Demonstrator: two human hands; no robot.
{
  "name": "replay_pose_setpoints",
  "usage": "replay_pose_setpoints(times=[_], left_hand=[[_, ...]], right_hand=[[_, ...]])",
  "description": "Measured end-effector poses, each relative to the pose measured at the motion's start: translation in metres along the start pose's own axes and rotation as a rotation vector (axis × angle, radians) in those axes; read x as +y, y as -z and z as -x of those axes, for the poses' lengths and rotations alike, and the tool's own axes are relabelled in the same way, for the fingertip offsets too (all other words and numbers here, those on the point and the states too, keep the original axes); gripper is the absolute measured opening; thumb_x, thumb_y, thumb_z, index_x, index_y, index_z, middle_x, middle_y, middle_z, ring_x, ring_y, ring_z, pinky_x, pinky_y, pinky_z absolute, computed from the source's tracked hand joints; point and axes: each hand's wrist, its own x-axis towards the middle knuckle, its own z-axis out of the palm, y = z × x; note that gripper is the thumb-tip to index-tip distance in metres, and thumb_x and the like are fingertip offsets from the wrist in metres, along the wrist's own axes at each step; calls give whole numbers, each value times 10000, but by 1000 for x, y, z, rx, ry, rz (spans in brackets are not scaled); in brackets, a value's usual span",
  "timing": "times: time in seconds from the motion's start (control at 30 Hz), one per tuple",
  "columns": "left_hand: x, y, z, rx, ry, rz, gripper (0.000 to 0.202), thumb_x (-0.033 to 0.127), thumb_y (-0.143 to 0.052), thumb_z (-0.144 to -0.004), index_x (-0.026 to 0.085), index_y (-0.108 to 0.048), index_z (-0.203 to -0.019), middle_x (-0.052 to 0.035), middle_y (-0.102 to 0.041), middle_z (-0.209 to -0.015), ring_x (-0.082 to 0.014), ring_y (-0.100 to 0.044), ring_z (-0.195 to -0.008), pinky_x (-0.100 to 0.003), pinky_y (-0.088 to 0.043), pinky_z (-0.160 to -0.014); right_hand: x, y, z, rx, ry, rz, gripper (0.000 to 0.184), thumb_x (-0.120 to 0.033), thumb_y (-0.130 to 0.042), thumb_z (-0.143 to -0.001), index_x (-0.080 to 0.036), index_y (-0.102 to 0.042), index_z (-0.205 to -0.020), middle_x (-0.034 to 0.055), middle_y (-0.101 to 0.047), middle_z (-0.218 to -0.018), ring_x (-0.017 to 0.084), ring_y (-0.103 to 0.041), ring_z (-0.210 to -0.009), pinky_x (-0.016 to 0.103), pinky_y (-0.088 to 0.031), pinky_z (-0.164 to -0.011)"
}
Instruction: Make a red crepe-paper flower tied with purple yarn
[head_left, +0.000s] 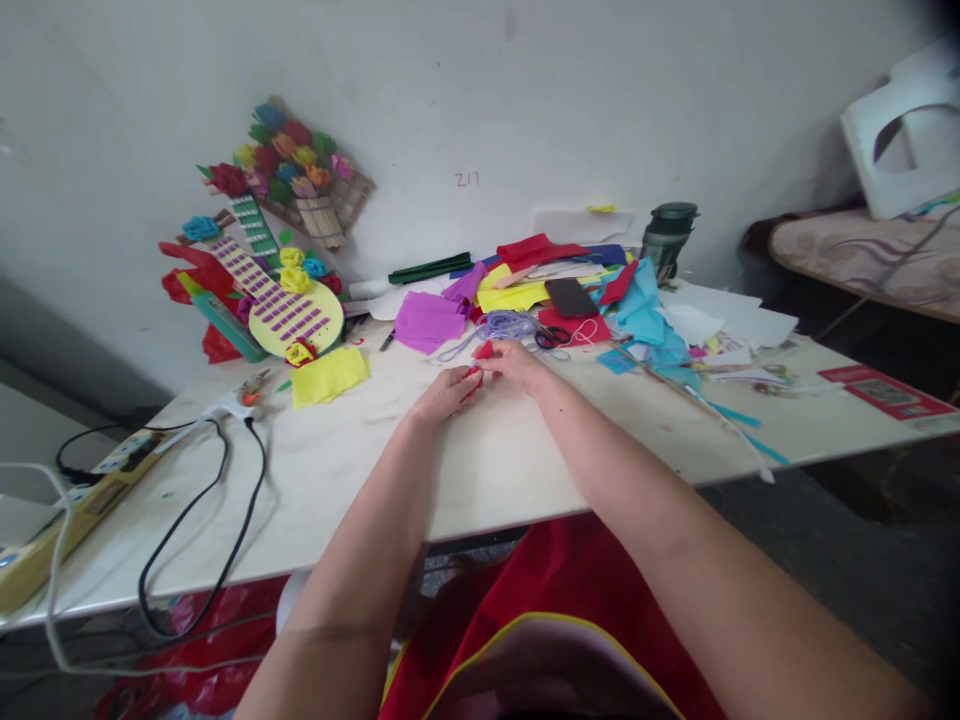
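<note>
My left hand (448,390) and my right hand (516,362) meet at the middle of a pale table (487,470). Both have their fingers pinched on a small red paper piece (481,353) held between them. Just beyond the hands lie a coil of lilac string (504,326), a purple paper sheet (427,322) and black-handled scissors (553,337). How the red piece is folded is too small to tell.
A heap of coloured paper (570,275), a dark phone (571,297) and a green flask (667,237) lie at the back. Yellow paper (328,377) and paper-flower crafts (277,260) stand left. A power strip (112,465) with black cable (225,520) lies front left.
</note>
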Motion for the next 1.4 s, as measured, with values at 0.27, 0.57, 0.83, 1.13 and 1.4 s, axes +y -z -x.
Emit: replay_pose_setpoints(times=[0.27, 0.57, 0.83, 1.13, 1.4], left_hand=[[-4, -5, -7, 60, -21, 225, 524, 651, -374, -815, 145, -509, -790, 43, -414, -441, -67, -360, -332, -205, -268, -356], [-13, 12, -12, 137, -40, 513, 405, 412, -554, -746, 146, -498, -1046, -35, -656, -652, -185, -621, -511, -289, -480, -498], [-8, 9, -4, 152, -108, 462, 436, 209, -625, -639, 132, -494, -1047, -29, -667, -667, -160, -614, -503, -270, -472, -502], [-8, 10, -4, 119, -138, 444, 443, 192, -641, -613, 139, -499, -1029, -25, -666, -688, -161, -621, -522, -277, -469, -532], [-14, 9, -8, 104, -112, 336, 510, 165, -683, -581, 162, -485, -1051, -7, -663, -709, -132, -612, -563, -241, -446, -557]], right_hand=[[-1, 0, -1, -28, -118, -180, 293, -384, -750, -546, -159, -589, -645, -20, -582, -576, 93, -505, -535, 212, -359, -480], [-5, 0, 2, -92, -167, -294, 292, -374, -749, -573, -151, -590, -677, 1, -622, -614, 108, -541, -557, 221, -356, -463], [-5, -3, 3, -98, -237, -256, 224, -288, -743, -583, -153, -581, -659, -22, -577, -522, 79, -475, -449, 192, -300, -376], [-3, -1, 2, -128, -218, -249, 164, -289, -670, -683, -147, -589, -699, 5, -620, -593, 90, -513, -479, 200, -325, -382], [3, 0, -3, -28, -226, -251, 179, -277, -660, -680, -166, -529, -628, -19, -586, -530, 103, -535, -476, 216, -369, -428]])
